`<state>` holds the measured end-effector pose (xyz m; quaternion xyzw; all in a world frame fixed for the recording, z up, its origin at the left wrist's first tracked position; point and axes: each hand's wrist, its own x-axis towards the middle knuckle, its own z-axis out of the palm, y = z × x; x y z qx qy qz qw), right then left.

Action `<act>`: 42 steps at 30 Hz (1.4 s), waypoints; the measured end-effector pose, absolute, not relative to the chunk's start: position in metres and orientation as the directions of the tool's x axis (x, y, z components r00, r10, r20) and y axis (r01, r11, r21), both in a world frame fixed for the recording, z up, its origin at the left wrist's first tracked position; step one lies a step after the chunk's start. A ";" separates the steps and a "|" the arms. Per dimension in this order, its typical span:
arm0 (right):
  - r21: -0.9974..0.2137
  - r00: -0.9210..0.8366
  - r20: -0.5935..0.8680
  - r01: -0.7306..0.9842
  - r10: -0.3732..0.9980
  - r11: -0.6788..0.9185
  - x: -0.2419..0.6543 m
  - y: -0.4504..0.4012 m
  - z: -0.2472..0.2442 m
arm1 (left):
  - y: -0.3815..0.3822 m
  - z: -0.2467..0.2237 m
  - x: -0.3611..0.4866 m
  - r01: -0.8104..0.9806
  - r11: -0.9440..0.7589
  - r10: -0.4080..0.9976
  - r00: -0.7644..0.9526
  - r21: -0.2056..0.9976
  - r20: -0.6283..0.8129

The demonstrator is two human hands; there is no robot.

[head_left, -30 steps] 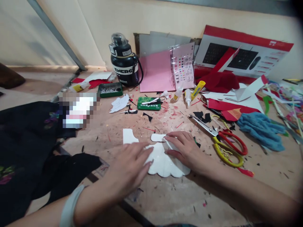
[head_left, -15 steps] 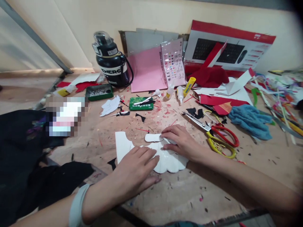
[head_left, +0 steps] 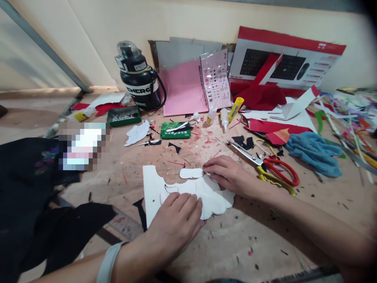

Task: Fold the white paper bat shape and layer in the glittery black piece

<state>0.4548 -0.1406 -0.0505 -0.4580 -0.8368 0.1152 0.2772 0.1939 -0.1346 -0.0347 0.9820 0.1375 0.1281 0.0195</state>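
A white scallop-edged cutout (head_left: 210, 198), apparently paper or foam board, lies on the worktable in front of me. My left hand (head_left: 179, 214) is curled over its lower middle, fingers together and thumb mostly hidden. A small rounded white strip (head_left: 191, 173) lies along the cutout's upper edge. My right hand (head_left: 228, 173) has its fingertips closed at the strip's right end, its palm over the cutout's right side. Right of that hand lie scissors (head_left: 262, 161) with one red and one yellow handle, blades pointing up and left.
Behind are a green tin lid (head_left: 176, 135), an open tin (head_left: 123, 116), glue bottles (head_left: 224, 118), a yellow glue stick (head_left: 236, 109) and a black bottle (head_left: 140, 84). A blue cloth (head_left: 313, 151) lies right. Black fabric (head_left: 26, 204) and a blurred-out bright object (head_left: 85, 145) are left.
My left hand has slid down and slightly right, uncovering a drawn outline on the cutout. The cutout has shifted and tilted slightly. My right hand has moved a little right.
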 end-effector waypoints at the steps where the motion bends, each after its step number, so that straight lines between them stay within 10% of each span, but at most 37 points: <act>1: -0.434 -0.433 0.358 0.707 0.827 0.558 0.456 -0.141 -0.049 | -0.136 -0.035 0.194 0.266 -0.961 0.276 0.928 0.075 0.250; 13: -0.392 -0.489 0.380 0.684 0.785 0.615 0.421 -0.193 -0.053 | -0.140 -0.040 0.202 0.303 -0.952 0.302 0.889 0.052 0.344; 19: -0.341 -0.475 0.406 0.714 0.781 0.612 0.416 -0.199 -0.058 | -0.113 -0.015 0.195 0.329 -0.902 0.410 0.854 0.279 0.321; 26: -0.321 -0.493 0.403 0.713 0.771 0.623 0.418 -0.196 -0.060 | -0.045 -0.004 0.214 0.547 -0.722 0.563 0.820 0.423 -0.100; 42: -0.297 -0.512 0.386 0.718 0.767 0.629 0.421 -0.197 -0.064 | -0.033 -0.002 0.227 0.619 -0.544 0.577 0.766 0.567 -0.283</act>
